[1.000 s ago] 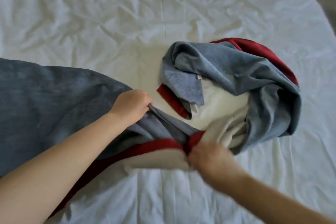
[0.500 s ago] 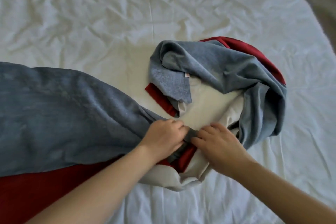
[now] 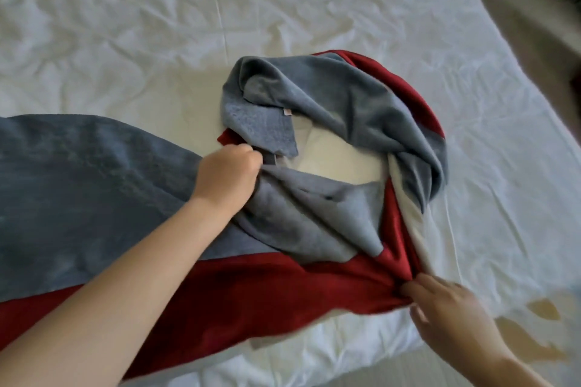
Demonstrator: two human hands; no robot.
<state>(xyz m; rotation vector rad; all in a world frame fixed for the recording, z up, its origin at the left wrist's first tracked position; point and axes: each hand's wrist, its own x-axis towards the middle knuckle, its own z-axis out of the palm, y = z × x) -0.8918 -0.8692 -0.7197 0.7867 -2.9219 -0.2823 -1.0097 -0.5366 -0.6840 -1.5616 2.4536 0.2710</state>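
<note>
Grey, red and white fleece garment point(image 3: 330, 223) lies on a bed, on a wrinkled white sheet point(image 3: 157, 25). It runs from the left edge of the view to right of centre. What kind of garment it is cannot be told.

The left hand point(image 3: 228, 174) is fisted on top of the garment near its middle and grips a bunch of grey fabric. A red edge shows just beyond the knuckles. The left forearm crosses the wide grey panel and the red band that runs along the near side.

The right hand point(image 3: 446, 314) is at the near right corner of the garment, well apart from the left. Its fingers are curled and pinch gathered red fabric, which fans out from the grip in tight folds (the hand is a bit blurred). A white strip of the garment runs up from that pinch.

Beyond and between the hands the fabric curls into a loose ring: grey on the far side, red along the outer right rim, a white panel in the hollow.

A small pale label point(image 3: 286, 112) sits at a grey hem inside the ring, too small to read. A dark tab point(image 3: 271, 159) is just beside the left hand's knuckles, with no writing legible. No brand is readable.

Yellowish stains point(image 3: 544, 308) mark the sheet right of the right hand. Beige floor point(image 3: 518, 25) shows past the bed's right edge.
</note>
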